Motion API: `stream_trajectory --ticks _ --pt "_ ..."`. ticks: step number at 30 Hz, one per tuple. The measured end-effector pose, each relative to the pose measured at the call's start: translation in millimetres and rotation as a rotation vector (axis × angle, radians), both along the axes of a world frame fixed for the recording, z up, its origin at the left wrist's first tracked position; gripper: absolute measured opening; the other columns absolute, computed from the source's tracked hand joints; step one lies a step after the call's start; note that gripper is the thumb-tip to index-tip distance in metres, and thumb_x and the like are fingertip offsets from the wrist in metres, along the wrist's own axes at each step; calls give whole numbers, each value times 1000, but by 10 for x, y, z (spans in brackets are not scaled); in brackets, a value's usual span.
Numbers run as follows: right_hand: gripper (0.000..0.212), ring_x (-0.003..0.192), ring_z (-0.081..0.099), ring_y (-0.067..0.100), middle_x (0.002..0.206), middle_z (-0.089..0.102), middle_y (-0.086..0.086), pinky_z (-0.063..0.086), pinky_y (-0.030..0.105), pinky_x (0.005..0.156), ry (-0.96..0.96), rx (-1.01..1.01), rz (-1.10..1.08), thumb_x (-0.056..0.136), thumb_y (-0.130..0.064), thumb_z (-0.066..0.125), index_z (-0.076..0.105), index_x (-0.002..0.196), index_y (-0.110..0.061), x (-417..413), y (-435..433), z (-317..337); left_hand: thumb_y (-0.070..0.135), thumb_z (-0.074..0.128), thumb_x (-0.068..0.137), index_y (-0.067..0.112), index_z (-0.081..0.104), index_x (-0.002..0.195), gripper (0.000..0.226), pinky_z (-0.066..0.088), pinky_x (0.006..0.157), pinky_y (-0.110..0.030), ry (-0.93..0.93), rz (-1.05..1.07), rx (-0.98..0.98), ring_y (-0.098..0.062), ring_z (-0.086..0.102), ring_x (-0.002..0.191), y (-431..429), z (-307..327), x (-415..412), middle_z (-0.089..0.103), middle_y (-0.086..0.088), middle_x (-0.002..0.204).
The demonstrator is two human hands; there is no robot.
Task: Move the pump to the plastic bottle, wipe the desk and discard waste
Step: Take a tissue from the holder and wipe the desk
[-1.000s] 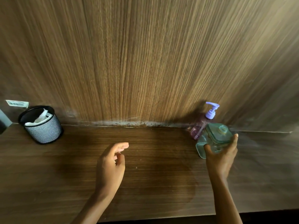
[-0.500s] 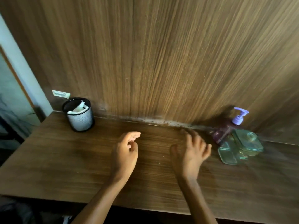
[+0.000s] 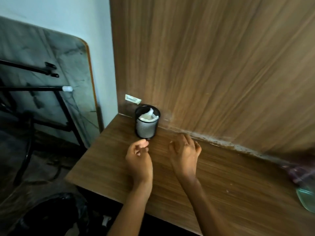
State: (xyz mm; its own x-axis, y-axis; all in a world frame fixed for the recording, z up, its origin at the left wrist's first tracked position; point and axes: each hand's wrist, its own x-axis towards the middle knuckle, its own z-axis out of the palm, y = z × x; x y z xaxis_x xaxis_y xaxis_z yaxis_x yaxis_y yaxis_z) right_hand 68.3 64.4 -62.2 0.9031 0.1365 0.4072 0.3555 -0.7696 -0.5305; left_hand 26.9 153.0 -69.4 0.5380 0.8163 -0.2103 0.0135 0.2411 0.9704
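A small black mesh bin (image 3: 147,126) stands at the desk's far left corner against the wooden wall, with crumpled white tissue (image 3: 148,116) inside. My left hand (image 3: 139,159) hovers just in front of the bin, fingers loosely curled and holding nothing. My right hand (image 3: 185,154) is beside it over the brown desk (image 3: 230,181), fingers spread and empty. At the right edge the purple pump bottle (image 3: 300,172) and the green clear container (image 3: 306,198) show only as blurred parts.
A wooden wall panel (image 3: 213,65) rises behind the desk, with a small white label (image 3: 133,99) above the bin. Left of the desk a folded table with black legs (image 3: 51,82) leans on the white wall. A black bag (image 3: 56,215) lies on the floor below.
The view has swung left, so the bin is now central and the bottles are at the right edge. My right hand let go of the green container and came beside the left hand near the bin.
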Motion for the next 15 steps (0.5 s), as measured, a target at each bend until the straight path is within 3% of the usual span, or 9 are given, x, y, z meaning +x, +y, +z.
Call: stream_trajectory --ticks 3,6,9,10,12,15 --pt "31 96 56 29 106 60 13 44 38 83 -52 117 184 85 -14 42 64 105 -8 311 237 209 -6 49 86 15 62 88 24 51 85 -36 -61 65 -6 -24 65 89 -23 87 -4 66 -1 84" --pt "31 110 49 27 110 59 11 20 20 82 26 47 246 86 -4 43 70 99 -12 771 582 406 -9 46 85 11 62 93 27 50 84 -30 -104 71 1 -21 64 90 21 103 -1 67 -7 89" --pt "37 116 44 27 114 59 8 16 9 78 167 -96 235 83 0 42 70 85 -24 1091 780 394 -8 46 84 16 61 91 29 51 85 -29 -113 76 -3 -17 64 91 47 58 -11 68 -7 93" --pt "37 114 43 30 114 57 8 17 9 80 174 -138 220 82 -1 43 71 86 -25 1123 806 376 -9 46 84 19 60 88 31 51 85 -29 -113 78 -9 -16 64 91 48 49 -13 68 -6 92" --pt "36 114 40 32 115 51 10 31 24 86 153 -218 211 82 -1 46 71 97 -22 1106 837 364 -10 47 83 23 59 85 35 51 86 -28 -107 79 -16 -15 64 91 59 41 -8 68 -3 91" --pt "35 117 36 31 117 47 11 46 42 82 145 -329 191 85 1 50 70 104 -20 1025 837 420 -9 48 84 20 60 87 32 51 86 -27 -101 79 -13 -14 65 91 48 48 -8 68 -3 91"
